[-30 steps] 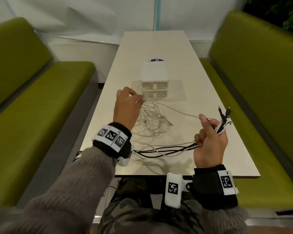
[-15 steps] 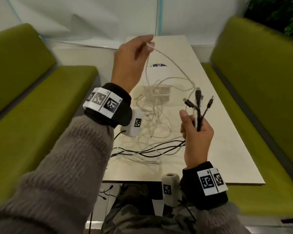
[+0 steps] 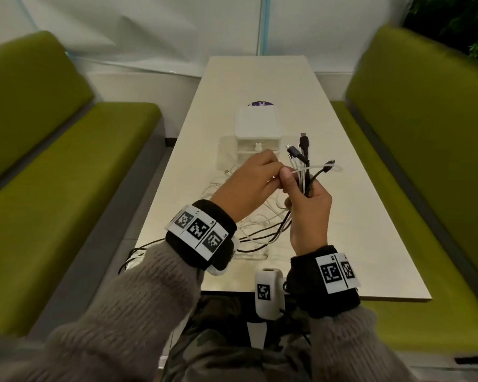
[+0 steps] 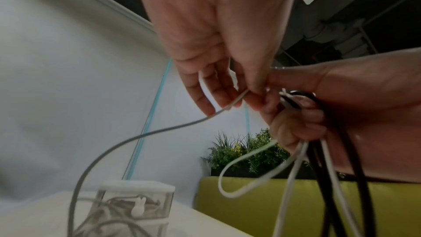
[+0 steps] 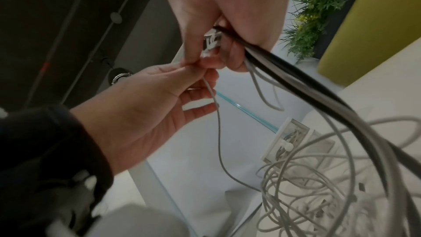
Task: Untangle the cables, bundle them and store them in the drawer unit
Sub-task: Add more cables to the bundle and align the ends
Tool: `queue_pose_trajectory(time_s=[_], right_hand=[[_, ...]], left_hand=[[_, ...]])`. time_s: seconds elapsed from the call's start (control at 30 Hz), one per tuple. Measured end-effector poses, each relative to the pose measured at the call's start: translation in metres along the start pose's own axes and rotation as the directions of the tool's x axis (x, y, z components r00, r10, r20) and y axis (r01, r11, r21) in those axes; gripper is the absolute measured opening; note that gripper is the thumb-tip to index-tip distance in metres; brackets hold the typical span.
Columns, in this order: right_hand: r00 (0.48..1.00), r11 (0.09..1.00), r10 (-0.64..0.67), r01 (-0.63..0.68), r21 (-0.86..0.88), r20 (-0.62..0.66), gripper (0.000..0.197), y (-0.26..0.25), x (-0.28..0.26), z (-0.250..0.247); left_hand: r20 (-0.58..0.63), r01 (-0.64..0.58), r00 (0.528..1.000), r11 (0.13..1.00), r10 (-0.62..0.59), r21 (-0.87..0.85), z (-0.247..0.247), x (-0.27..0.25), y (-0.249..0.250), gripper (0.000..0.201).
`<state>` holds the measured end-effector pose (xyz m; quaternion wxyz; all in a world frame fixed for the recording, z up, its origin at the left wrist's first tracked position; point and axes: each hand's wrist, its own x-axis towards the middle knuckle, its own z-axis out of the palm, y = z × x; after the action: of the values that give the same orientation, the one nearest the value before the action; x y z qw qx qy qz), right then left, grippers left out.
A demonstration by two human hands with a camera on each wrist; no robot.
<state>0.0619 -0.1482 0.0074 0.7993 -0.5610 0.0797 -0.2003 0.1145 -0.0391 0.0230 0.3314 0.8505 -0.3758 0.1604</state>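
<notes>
White cable [image 3: 297, 172] end now brought down from raised left hand [image 3: 249, 186] to right hand [image 3: 309, 205], which grips cable ends [image 3: 301, 155] upright. Left pinches white cable. Loose tangle [image 3: 260, 219] on tabletop [image 3: 356, 216] before drawer unit [image 3: 257, 128]. Gathering nearly complete.

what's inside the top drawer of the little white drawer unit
Through the clear front of the drawer unit, behind its bunny-shaped knob, coiled grey-white cables show. How many cables, and the drawer's back, cannot be seen.
</notes>
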Motion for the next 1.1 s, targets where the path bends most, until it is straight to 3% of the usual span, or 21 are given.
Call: queue_pose_trajectory(time_s=[0.07, 0.13, 0.2, 0.3, 0.5, 0.53, 0.67, 0.7, 0.77, 0.83, 0.9, 1.0, 1.1], right_hand=[[1.0, 1.0, 0.007, -0.007, 0.003, -0.004, 0.01, 0.003, -0.001, -0.002], [0.998, 0.999, 0.031, -0.03, 0.019, -0.057, 0.014, 0.006, -0.003, -0.004], [0.985, 0.995, 0.073, -0.06, 0.082, -0.157, 0.012, 0.004, -0.001, -0.012], [0.953, 0.981, 0.106, -0.054, 0.186, -0.285, 0.013, -0.001, 0.004, -0.031], [0.911, 0.963, 0.106, 0.006, 0.27, -0.399, 0.019, -0.007, 0.007, -0.055], [0.914, 0.96, 0.09, 0.026, 0.277, -0.396, 0.019, -0.012, 0.009, -0.058], [0.942, 0.972, 0.05, 0.03, 0.233, -0.332, 0.02, -0.021, 0.011, -0.057], [0.948, 0.976, 0.056, 0.014, 0.217, -0.312, 0.02, -0.018, 0.01, -0.053], [0.961, 0.976, 0.076, -0.018, 0.215, -0.265, 0.021, -0.013, 0.006, -0.046], [0.968, 0.974, 0.091, -0.037, 0.225, -0.234, 0.021, -0.012, 0.004, -0.043], [0.966, 0.973, 0.093, -0.037, 0.23, -0.24, 0.02, -0.015, 0.003, -0.045], [0.961, 0.973, 0.078, -0.015, 0.232, -0.265, 0.019, -0.015, 0.003, -0.051], [0.956, 0.973, 0.094, -0.029, 0.23, -0.276, 0.02, -0.01, 0.002, -0.051]], left_hand=[[0.015, 0.001, 1.0, 1.0, -0.001, -0.007, 0.003, -0.004, -0.002, 0.031], [0.042, 0.01, 0.999, 0.993, -0.015, 0.118, 0.006, -0.008, -0.009, 0.035], [0.03, 0.115, 0.992, 0.965, -0.125, 0.237, 0.007, -0.015, -0.023, 0.033], [0.003, 0.363, 0.93, 0.916, -0.369, 0.168, 0.004, -0.035, -0.05, 0.023], [0.096, 0.569, 0.781, 0.767, -0.617, 0.298, 0.0, -0.052, -0.081, 0.024], [0.098, 0.579, 0.774, 0.762, -0.626, 0.291, -0.001, -0.055, -0.085, 0.024], [-0.042, 0.528, 0.849, 0.848, -0.527, 0.047, -0.001, -0.051, -0.065, 0.012], [-0.035, 0.497, 0.866, 0.866, -0.499, -0.045, 0.001, -0.046, -0.055, 0.015], [0.115, 0.444, 0.894, 0.89, -0.433, -0.105, 0.009, -0.035, -0.042, 0.028], [0.283, 0.412, 0.877, 0.911, -0.389, -0.023, 0.019, -0.027, -0.041, 0.024], [0.313, 0.414, 0.859, 0.909, -0.405, 0.039, 0.024, -0.023, -0.047, 0.015], [0.274, 0.5, 0.829, 0.865, -0.488, 0.028, 0.019, -0.02, -0.059, 0.018], [0.107, 0.562, 0.827, 0.798, -0.552, -0.219, -0.001, -0.005, -0.053, 0.02]])
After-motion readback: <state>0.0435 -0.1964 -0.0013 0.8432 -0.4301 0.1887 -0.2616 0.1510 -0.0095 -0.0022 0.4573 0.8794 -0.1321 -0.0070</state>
